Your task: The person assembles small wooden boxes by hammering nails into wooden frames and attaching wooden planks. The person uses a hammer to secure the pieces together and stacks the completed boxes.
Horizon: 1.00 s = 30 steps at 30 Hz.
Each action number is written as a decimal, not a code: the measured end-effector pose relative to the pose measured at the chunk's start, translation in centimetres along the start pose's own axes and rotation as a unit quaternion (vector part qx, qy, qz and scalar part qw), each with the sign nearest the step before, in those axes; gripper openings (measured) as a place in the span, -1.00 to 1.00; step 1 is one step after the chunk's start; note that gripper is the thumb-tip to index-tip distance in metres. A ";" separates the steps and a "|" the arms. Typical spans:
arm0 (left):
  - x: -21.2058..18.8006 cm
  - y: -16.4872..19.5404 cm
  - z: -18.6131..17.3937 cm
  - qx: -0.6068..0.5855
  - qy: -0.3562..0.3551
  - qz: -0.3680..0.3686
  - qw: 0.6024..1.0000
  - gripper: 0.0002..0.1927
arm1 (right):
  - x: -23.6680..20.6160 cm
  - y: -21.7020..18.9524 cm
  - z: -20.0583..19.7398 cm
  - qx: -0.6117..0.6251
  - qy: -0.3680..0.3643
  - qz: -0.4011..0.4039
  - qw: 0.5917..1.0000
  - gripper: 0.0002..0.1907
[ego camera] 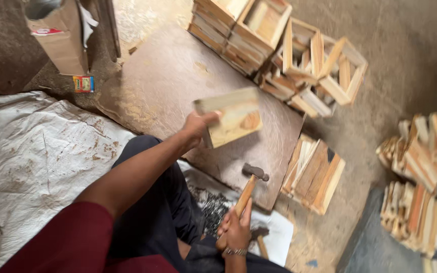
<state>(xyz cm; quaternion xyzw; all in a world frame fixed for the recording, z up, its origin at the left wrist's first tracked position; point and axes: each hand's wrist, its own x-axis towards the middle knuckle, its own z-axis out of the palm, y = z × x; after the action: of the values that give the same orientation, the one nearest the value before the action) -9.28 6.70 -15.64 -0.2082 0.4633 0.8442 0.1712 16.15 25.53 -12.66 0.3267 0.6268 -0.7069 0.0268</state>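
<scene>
Right now my left hand [197, 126] is raised over the brown board [173, 86] on the floor, fingers curled shut around the edge of a small pale wooden block [231, 117], thumb lying along its near side; the block sits tilted in the air, clear of the board, and it is a little blurred. Lower down, my right hand [234, 230] is closed round the wooden handle of a hammer [249, 187], gripping near the bottom end, with the dark metal head pointing up and away from me, just above the near edge of the board. A metal bracelet [235, 251] sits on that wrist. Under the right hand lies a white sheet [279, 230] with a heap of small dark nails [213, 207] on it, and a second hammer [260, 240] lies just beside my hand. My dark trousers [153, 212] fill the middle, and a dirty white sack cloth [31, 162] spreads out to the left. Beyond the board, stacked small wooden crates [279, 45] lean against each other, one more crate [313, 177] lies just off the board's right edge, and further piles of crates [421, 177] stand well apart on the right. A cardboard box [59, 38] stands at the far left
</scene>
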 end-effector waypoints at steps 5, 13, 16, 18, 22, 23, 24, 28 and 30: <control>-6.1 -3.8 -2.0 -0.418 0.034 -0.111 0.901 -0.47 | 1.8 2.1 -0.6 0.070 0.026 0.027 0.997 -0.16; -14.2 -4.7 -0.5 -0.533 -0.099 -0.123 0.831 -0.48 | 3.4 6.3 -0.9 -0.056 0.067 0.020 0.996 -0.11; -15.1 -3.3 0.2 -0.543 -0.136 -0.109 0.822 -0.50 | 3.9 6.8 -1.1 -0.065 0.067 0.019 0.995 -0.11; -15.7 -2.6 0.5 -0.554 -0.145 -0.102 0.813 -0.49 | 4.0 6.9 -1.1 -0.086 0.073 0.017 0.993 -0.12; -15.9 -1.6 0.7 -0.573 -0.178 -0.108 0.793 -0.48 | 3.8 6.5 -0.9 -0.100 0.082 0.032 0.991 -0.08; -15.8 -1.3 0.6 -0.566 -0.163 -0.110 0.800 -0.48 | 3.7 6.5 -0.8 -0.089 0.081 0.033 0.992 -0.07; -15.8 -1.0 0.5 -0.559 -0.149 -0.111 0.808 -0.47 | 3.7 6.4 -0.8 -0.078 0.078 0.032 0.993 -0.07; -15.2 0.2 -0.2 -0.520 -0.119 -0.100 0.840 -0.47 | 3.8 6.6 -0.8 -0.109 0.095 0.040 0.989 -0.07; -15.2 0.5 -0.5 -0.511 -0.117 -0.096 0.846 -0.47 | 4.0 6.7 -0.9 -0.094 0.092 0.039 0.990 -0.04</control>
<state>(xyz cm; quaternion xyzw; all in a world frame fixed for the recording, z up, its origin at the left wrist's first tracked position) 3.57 4.55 -7.77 -0.2091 -0.0797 0.9591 0.1734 16.37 26.37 -20.50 0.4110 0.6769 -0.6100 0.0271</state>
